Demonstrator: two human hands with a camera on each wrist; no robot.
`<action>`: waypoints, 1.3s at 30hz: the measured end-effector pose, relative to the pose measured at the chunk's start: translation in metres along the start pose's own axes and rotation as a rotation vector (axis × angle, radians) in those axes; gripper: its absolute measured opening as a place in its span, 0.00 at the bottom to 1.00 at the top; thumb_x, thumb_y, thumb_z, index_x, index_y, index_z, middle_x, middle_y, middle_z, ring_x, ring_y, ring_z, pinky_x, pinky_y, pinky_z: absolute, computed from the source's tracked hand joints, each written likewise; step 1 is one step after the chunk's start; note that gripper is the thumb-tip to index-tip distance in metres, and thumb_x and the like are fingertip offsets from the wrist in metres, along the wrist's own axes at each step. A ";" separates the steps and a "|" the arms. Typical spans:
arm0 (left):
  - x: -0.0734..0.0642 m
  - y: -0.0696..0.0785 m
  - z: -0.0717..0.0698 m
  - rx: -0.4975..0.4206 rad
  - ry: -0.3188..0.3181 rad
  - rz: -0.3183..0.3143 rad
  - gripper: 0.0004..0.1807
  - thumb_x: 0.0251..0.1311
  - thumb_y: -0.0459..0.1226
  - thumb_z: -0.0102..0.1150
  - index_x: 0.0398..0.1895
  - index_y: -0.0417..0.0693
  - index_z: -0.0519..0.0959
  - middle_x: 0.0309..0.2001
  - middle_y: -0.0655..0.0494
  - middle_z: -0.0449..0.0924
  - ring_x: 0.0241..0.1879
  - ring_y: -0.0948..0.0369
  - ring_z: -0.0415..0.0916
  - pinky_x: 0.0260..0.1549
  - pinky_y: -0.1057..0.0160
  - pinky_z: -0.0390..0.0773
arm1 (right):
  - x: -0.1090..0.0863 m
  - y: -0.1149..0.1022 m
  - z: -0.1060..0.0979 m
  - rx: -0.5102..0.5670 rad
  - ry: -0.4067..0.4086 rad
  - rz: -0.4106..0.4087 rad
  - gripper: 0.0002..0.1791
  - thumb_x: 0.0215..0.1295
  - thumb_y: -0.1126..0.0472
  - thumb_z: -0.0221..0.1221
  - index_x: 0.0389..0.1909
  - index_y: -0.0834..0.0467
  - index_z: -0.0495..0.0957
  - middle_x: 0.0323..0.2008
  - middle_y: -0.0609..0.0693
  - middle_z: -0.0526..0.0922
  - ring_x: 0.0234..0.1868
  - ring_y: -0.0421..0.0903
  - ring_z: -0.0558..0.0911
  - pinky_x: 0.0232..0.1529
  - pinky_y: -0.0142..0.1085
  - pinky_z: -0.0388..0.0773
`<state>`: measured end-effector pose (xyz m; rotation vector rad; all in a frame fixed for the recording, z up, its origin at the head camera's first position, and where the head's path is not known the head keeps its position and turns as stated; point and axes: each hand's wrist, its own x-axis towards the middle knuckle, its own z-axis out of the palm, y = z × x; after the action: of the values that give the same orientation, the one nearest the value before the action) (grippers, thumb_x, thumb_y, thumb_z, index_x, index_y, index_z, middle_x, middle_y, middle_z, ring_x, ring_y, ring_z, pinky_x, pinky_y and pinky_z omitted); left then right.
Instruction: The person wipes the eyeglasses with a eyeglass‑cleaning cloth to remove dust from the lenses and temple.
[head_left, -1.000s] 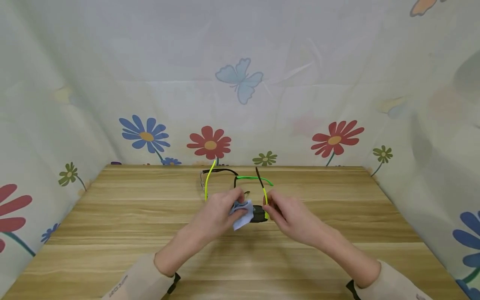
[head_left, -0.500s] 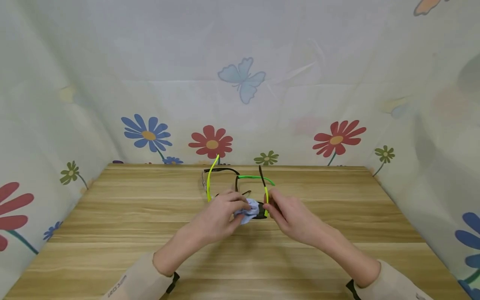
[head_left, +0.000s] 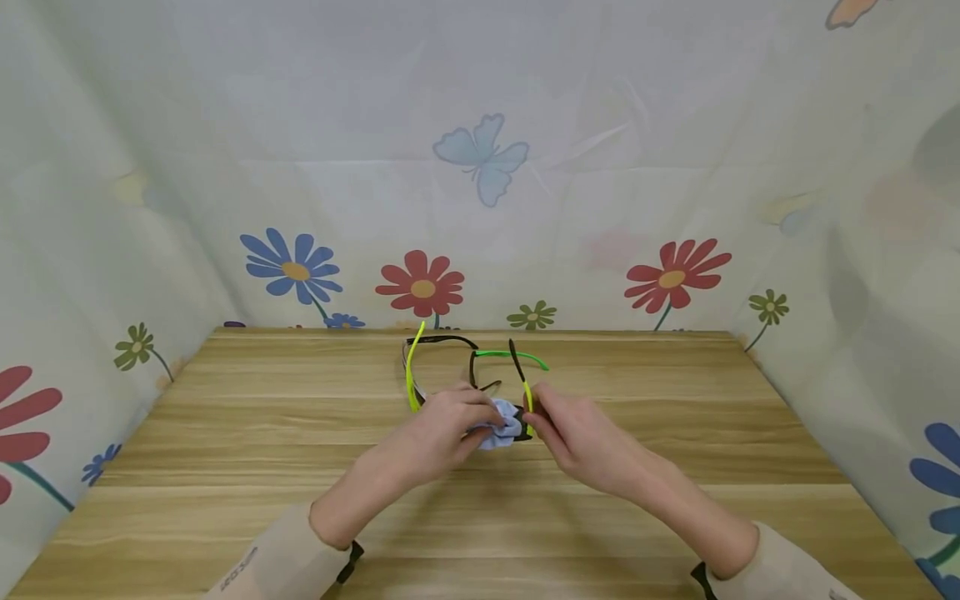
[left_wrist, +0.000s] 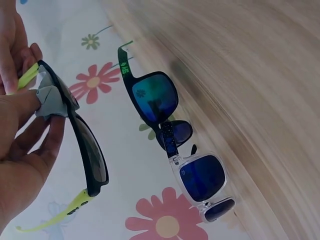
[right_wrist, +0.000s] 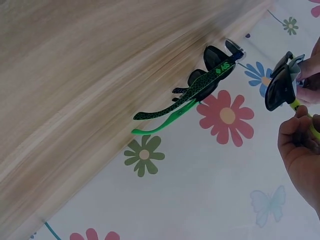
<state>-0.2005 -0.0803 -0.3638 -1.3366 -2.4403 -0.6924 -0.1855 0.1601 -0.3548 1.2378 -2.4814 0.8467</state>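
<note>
Between the two hands is a pair of sunglasses point(left_wrist: 93, 152) with a black frame and yellow-green temples, held above the table. My right hand point(head_left: 588, 429) pinches one temple close to its hinge. A crumpled light blue cloth point(head_left: 501, 427) is bunched in the fingers of my left hand point(head_left: 427, 433), which presses it on the lens at the right-hand side. In the left wrist view, the cloth point(left_wrist: 50, 100) lies against the inner side of that lens, while the other lens is uncovered. The left hand hides part of the frame in the head view.
Two more pairs of sunglasses stand behind the hands on the wooden table point(head_left: 300, 450): black-and-green sunglasses point(left_wrist: 155, 97) and clear-framed sunglasses point(left_wrist: 202, 177) with dark blue lenses. A flower-printed curtain point(head_left: 570, 217) rises behind the table's far edge and along its sides.
The cloth has moved right across the lens, covering more of it, and is more bunched. The held sunglasses have tilted slightly, their temple tips shifting left and down. The right hand keeps its pinch.
</note>
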 end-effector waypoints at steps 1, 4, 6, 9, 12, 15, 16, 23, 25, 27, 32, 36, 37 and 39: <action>0.000 0.000 0.001 0.001 0.005 0.009 0.08 0.59 0.27 0.72 0.41 0.42 0.88 0.44 0.53 0.86 0.45 0.57 0.80 0.44 0.64 0.81 | 0.000 0.000 0.000 -0.003 0.002 -0.006 0.07 0.75 0.70 0.57 0.41 0.56 0.69 0.26 0.39 0.66 0.23 0.34 0.65 0.22 0.29 0.67; 0.001 -0.001 0.003 -0.001 0.016 0.034 0.07 0.59 0.28 0.73 0.40 0.41 0.87 0.43 0.53 0.87 0.43 0.58 0.80 0.43 0.65 0.81 | 0.001 -0.001 0.002 -0.012 0.006 -0.020 0.07 0.74 0.70 0.58 0.42 0.57 0.69 0.26 0.39 0.67 0.23 0.34 0.66 0.22 0.28 0.67; 0.002 0.000 0.004 -0.011 0.015 0.041 0.07 0.59 0.28 0.72 0.41 0.41 0.87 0.43 0.53 0.87 0.42 0.58 0.79 0.43 0.65 0.80 | 0.001 -0.001 0.002 -0.017 0.006 -0.026 0.07 0.74 0.70 0.58 0.42 0.57 0.69 0.26 0.39 0.67 0.23 0.34 0.66 0.23 0.28 0.67; 0.004 0.000 0.005 -0.028 0.001 0.039 0.07 0.60 0.29 0.72 0.41 0.42 0.87 0.44 0.54 0.87 0.42 0.58 0.78 0.43 0.65 0.80 | 0.001 -0.002 0.003 -0.017 0.005 -0.025 0.08 0.74 0.70 0.58 0.42 0.58 0.69 0.26 0.39 0.68 0.23 0.34 0.66 0.22 0.28 0.68; 0.007 0.002 0.005 -0.034 -0.018 0.038 0.07 0.61 0.29 0.71 0.41 0.42 0.86 0.44 0.54 0.86 0.43 0.57 0.78 0.44 0.64 0.80 | 0.001 -0.002 0.002 -0.012 0.005 -0.020 0.07 0.74 0.70 0.58 0.43 0.58 0.70 0.26 0.39 0.68 0.24 0.34 0.67 0.22 0.28 0.68; 0.007 0.004 0.005 -0.045 -0.036 0.033 0.06 0.63 0.29 0.70 0.42 0.42 0.86 0.45 0.53 0.86 0.45 0.57 0.79 0.46 0.64 0.80 | 0.000 -0.001 0.002 -0.013 0.010 -0.019 0.07 0.74 0.70 0.58 0.44 0.58 0.70 0.26 0.39 0.69 0.24 0.34 0.68 0.22 0.28 0.69; 0.007 0.005 0.005 -0.051 -0.042 0.030 0.06 0.63 0.29 0.69 0.42 0.42 0.86 0.45 0.53 0.86 0.46 0.57 0.80 0.47 0.64 0.80 | 0.000 -0.001 0.002 -0.013 0.013 -0.019 0.07 0.74 0.70 0.59 0.44 0.58 0.70 0.26 0.39 0.69 0.24 0.34 0.68 0.22 0.28 0.69; 0.006 0.005 0.004 -0.060 -0.070 0.047 0.05 0.65 0.29 0.67 0.42 0.43 0.86 0.47 0.54 0.85 0.49 0.58 0.80 0.51 0.64 0.79 | 0.000 0.001 0.001 -0.020 0.030 -0.029 0.08 0.72 0.70 0.61 0.42 0.58 0.71 0.26 0.40 0.71 0.23 0.34 0.69 0.22 0.27 0.70; 0.007 0.005 0.003 -0.042 -0.074 0.052 0.06 0.65 0.28 0.68 0.42 0.43 0.86 0.46 0.55 0.85 0.48 0.58 0.80 0.50 0.64 0.79 | 0.000 0.001 0.000 -0.014 0.027 -0.023 0.07 0.72 0.70 0.61 0.42 0.58 0.71 0.26 0.40 0.71 0.23 0.34 0.69 0.22 0.27 0.70; 0.007 0.005 0.001 -0.001 -0.081 0.058 0.06 0.64 0.29 0.68 0.42 0.43 0.86 0.45 0.56 0.85 0.46 0.58 0.79 0.49 0.63 0.79 | 0.000 0.001 -0.002 -0.010 0.024 -0.014 0.07 0.72 0.70 0.60 0.41 0.57 0.71 0.26 0.39 0.70 0.23 0.34 0.68 0.22 0.28 0.70; 0.007 0.006 -0.005 0.121 -0.108 0.068 0.05 0.65 0.31 0.67 0.42 0.46 0.86 0.44 0.57 0.84 0.42 0.59 0.74 0.43 0.64 0.77 | -0.001 0.001 -0.007 -0.033 0.021 -0.004 0.07 0.73 0.69 0.60 0.40 0.57 0.71 0.26 0.39 0.69 0.23 0.34 0.67 0.23 0.29 0.69; 0.007 0.007 -0.007 0.131 -0.137 0.046 0.06 0.68 0.33 0.62 0.44 0.46 0.86 0.47 0.55 0.82 0.44 0.59 0.72 0.43 0.64 0.77 | -0.001 0.001 -0.009 -0.040 0.017 -0.005 0.07 0.73 0.69 0.60 0.41 0.57 0.71 0.26 0.39 0.69 0.23 0.34 0.67 0.22 0.28 0.68; 0.007 0.007 -0.007 0.117 -0.144 0.033 0.07 0.68 0.33 0.60 0.44 0.45 0.86 0.48 0.54 0.82 0.45 0.59 0.73 0.44 0.63 0.78 | -0.002 0.001 -0.009 -0.039 0.017 -0.006 0.07 0.73 0.69 0.60 0.41 0.57 0.71 0.26 0.39 0.68 0.23 0.33 0.67 0.22 0.28 0.68; 0.006 0.007 -0.007 0.080 -0.158 -0.001 0.11 0.69 0.34 0.55 0.45 0.45 0.86 0.51 0.53 0.80 0.48 0.59 0.73 0.47 0.62 0.78 | -0.002 0.001 -0.009 -0.040 0.017 -0.011 0.07 0.73 0.69 0.60 0.41 0.57 0.71 0.25 0.39 0.68 0.23 0.33 0.66 0.22 0.28 0.67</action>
<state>-0.1978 -0.0764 -0.3528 -1.4079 -2.5615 -0.5014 -0.1851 0.1671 -0.3484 1.2238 -2.4637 0.7974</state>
